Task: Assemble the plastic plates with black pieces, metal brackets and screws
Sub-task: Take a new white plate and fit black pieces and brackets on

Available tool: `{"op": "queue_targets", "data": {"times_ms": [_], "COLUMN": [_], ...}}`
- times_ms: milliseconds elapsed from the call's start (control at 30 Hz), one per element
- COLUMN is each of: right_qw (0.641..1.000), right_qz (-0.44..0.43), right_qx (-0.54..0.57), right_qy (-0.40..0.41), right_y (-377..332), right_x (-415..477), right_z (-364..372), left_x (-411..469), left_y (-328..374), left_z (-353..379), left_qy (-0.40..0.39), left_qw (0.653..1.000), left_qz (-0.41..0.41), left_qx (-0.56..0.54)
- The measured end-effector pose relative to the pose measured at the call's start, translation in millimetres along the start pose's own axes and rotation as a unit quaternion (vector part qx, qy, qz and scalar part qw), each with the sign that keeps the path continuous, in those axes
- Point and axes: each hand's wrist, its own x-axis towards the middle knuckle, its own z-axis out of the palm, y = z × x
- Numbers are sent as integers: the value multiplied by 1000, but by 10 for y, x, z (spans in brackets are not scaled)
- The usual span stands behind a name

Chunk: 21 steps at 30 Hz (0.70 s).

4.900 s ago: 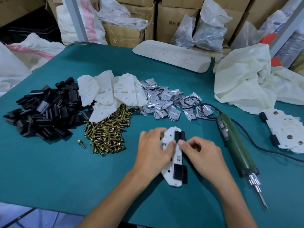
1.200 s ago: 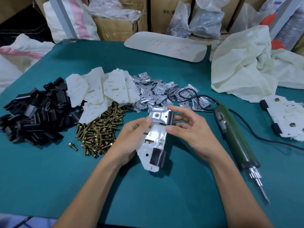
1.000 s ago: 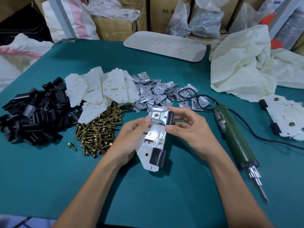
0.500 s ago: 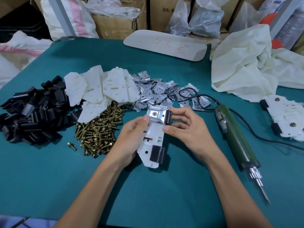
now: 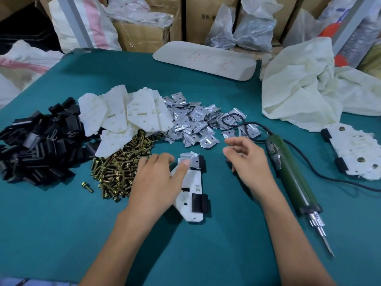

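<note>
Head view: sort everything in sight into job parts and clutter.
Job: plate being assembled, fitted bracket, black pieces, spare plates, loose brackets, screws, screwdriver, finished plates.
Clutter: cream cloth, white oblong board, boxes, bags.

White plate (image 5: 188,209) (two black pieces (image 5: 199,203), one bracket (image 5: 192,162)) lies flat.

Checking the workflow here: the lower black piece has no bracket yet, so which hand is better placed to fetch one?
Probably the right hand: it is free, fingers relaxed, close to the pile of metal brackets. The left hand holds the plate down, its thumb on the fitted bracket.
</note>
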Motion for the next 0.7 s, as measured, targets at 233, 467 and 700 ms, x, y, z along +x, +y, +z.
{"op": "queue_targets", "data": {"times_ms": [233,467,700], "right_qw": [1000,1000,999], "right_qz": [14,25,32], "right_qx": [20,18,10], "right_qy": [11,0,-21], "right_y": [12,32,-41], "right_x": [15,35,-96], "right_z": [3,7,-66], "left_x": [528,835,568], "left_y": [531,644,464], "left_z": [194,453,-71], "left_qy": [12,1,-53], "left_qw": [994,986,991], "left_qz": [111,109,116], "left_qx": [-11,128,-27]}}
